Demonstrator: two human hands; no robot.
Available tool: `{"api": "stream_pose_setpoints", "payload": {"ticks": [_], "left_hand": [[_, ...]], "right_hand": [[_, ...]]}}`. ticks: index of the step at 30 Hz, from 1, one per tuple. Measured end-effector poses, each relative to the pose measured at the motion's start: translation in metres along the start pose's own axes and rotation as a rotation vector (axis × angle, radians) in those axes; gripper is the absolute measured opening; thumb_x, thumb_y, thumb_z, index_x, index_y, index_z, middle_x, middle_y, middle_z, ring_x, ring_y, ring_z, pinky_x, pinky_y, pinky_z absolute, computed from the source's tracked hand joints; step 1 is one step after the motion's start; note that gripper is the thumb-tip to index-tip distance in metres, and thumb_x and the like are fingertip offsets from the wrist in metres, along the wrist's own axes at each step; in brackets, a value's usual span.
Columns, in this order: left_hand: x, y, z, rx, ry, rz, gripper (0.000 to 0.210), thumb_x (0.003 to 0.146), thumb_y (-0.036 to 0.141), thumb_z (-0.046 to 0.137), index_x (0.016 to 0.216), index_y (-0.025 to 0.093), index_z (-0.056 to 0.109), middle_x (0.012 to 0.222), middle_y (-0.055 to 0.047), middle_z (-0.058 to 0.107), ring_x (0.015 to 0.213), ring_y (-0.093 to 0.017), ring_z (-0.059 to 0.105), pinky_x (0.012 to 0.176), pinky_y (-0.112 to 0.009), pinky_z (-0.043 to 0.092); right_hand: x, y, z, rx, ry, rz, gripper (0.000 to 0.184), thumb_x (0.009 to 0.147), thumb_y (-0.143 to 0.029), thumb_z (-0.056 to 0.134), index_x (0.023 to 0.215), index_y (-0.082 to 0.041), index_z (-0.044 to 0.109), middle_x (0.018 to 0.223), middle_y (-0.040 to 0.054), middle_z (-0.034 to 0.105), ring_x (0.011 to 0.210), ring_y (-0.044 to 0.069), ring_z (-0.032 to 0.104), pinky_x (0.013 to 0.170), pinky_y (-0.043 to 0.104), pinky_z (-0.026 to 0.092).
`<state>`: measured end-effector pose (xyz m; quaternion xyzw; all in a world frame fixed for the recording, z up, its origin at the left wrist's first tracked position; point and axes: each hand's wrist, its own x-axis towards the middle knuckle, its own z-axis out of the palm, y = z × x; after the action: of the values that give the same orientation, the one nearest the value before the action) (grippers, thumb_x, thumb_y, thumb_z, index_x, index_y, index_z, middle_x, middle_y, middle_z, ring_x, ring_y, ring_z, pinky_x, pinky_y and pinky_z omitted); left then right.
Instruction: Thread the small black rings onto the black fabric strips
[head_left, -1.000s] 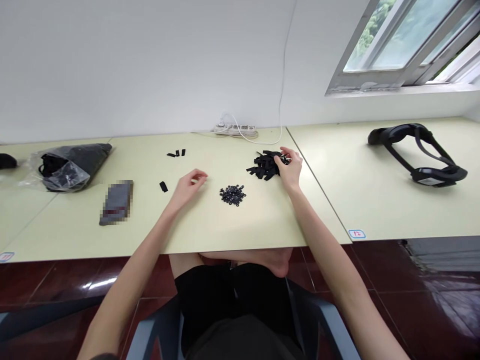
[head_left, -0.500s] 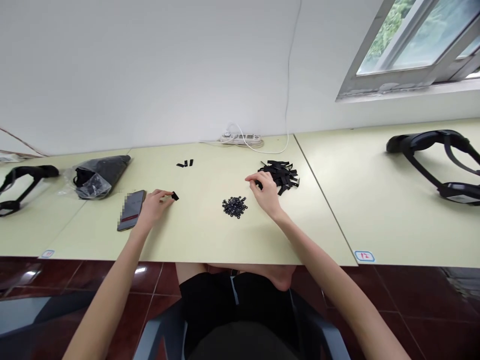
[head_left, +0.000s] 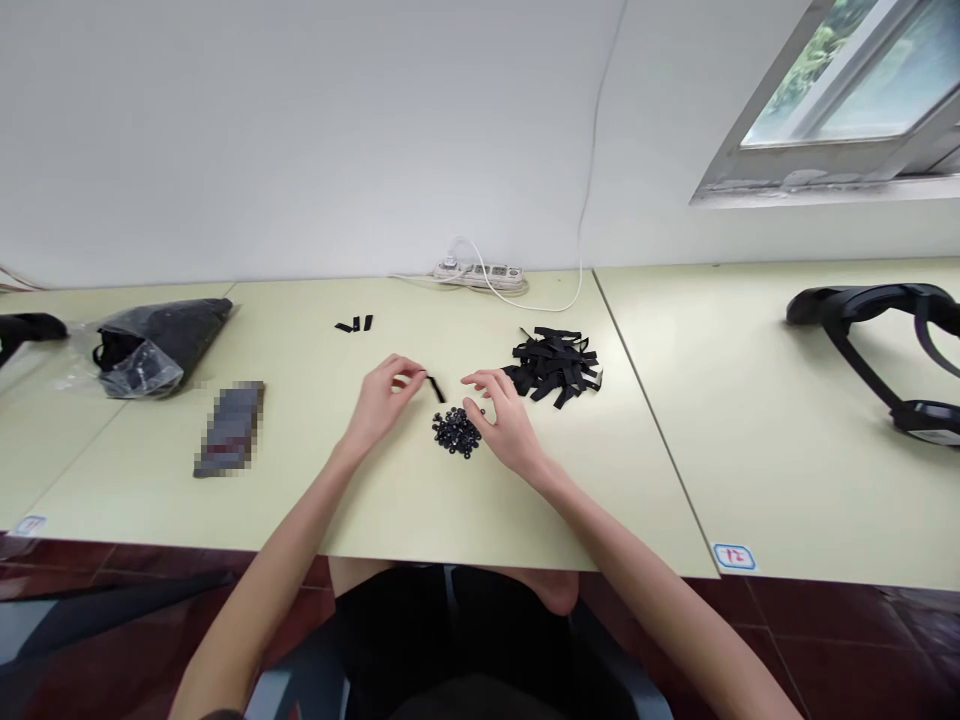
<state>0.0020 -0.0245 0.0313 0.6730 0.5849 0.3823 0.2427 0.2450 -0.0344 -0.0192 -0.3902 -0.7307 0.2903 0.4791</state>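
My left hand (head_left: pixel 386 400) pinches one end of a short black fabric strip (head_left: pixel 436 389), which slants down to the right above the table. Just below the strip lies a heap of small black rings (head_left: pixel 454 434). From the right, my right hand (head_left: pixel 504 418) reaches over the edge of that heap, thumb and fingers apart, with nothing visible between them. Behind the right hand is a loose pile of black fabric strips (head_left: pixel 556 364). Several short black pieces (head_left: pixel 356 324) lie farther back on the left.
A blurred-out phone-like object (head_left: pixel 231 430) and a dark bag in clear plastic (head_left: pixel 169 345) are on the left. A power strip (head_left: pixel 480 274) with a white cable sits against the wall. A black headset (head_left: pixel 862 320) rests on the right-hand table (head_left: pixel 757 450).
My left hand has moved right, bringing the black strip near the rings. My right hand has shifted from beside the strip pile to the ring heap, its fingers spreading. The view has turned slightly.
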Motion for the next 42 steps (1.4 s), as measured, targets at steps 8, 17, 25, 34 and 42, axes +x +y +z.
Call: {"api": "stream_pose_setpoints", "payload": {"ticks": [8,17,25,34,42], "left_hand": [[0.019,0.013,0.049,-0.6,-0.229,-0.044,0.043,0.096,0.062,0.085,0.099,0.02,0.078,0.106,-0.006,0.073,0.096,-0.02,0.073,0.092,-0.037,0.065],[0.012,-0.001,0.048,-0.807,-0.152,-0.17,0.05,0.088,0.068,0.092,0.097,0.021,0.076,0.112,-0.006,0.071,0.114,-0.022,0.071,0.112,-0.045,0.065],[0.013,-0.003,0.05,-0.837,-0.289,-0.195,0.055,0.088,0.073,0.089,0.099,0.022,0.071,0.113,-0.008,0.077,0.106,-0.023,0.078,0.102,-0.041,0.065],[0.004,0.006,0.052,-0.68,-0.469,-0.133,0.059,0.098,0.076,0.075,0.115,0.02,0.079,0.118,-0.014,0.081,0.104,-0.025,0.078,0.086,-0.036,0.063],[0.004,0.001,0.052,-0.592,-0.417,-0.045,0.045,0.093,0.061,0.09,0.105,0.018,0.084,0.099,-0.01,0.082,0.095,-0.023,0.076,0.09,-0.039,0.061]], "right_hand": [[0.009,0.009,-0.008,0.053,0.057,0.039,0.008,0.109,-0.035,0.069,0.112,-0.03,0.075,0.113,0.0077,0.083,0.111,0.03,0.076,0.103,0.051,0.062],[0.008,0.004,-0.013,0.34,-0.106,0.274,0.028,0.101,-0.054,0.081,0.112,-0.028,0.079,0.11,0.0054,0.085,0.105,0.026,0.081,0.105,0.047,0.065],[0.012,0.008,-0.016,0.323,-0.05,0.267,0.032,0.104,-0.057,0.073,0.101,-0.026,0.075,0.092,0.0045,0.081,0.093,0.024,0.079,0.094,0.043,0.063],[0.012,0.0,-0.025,-0.065,-0.062,0.054,0.025,0.111,-0.044,0.061,0.095,-0.028,0.071,0.09,0.0031,0.08,0.083,0.022,0.071,0.078,0.039,0.056],[0.008,0.001,-0.025,-0.179,-0.052,-0.018,0.02,0.11,-0.035,0.061,0.092,-0.028,0.066,0.09,0.0032,0.077,0.082,0.022,0.068,0.075,0.039,0.052]]}}
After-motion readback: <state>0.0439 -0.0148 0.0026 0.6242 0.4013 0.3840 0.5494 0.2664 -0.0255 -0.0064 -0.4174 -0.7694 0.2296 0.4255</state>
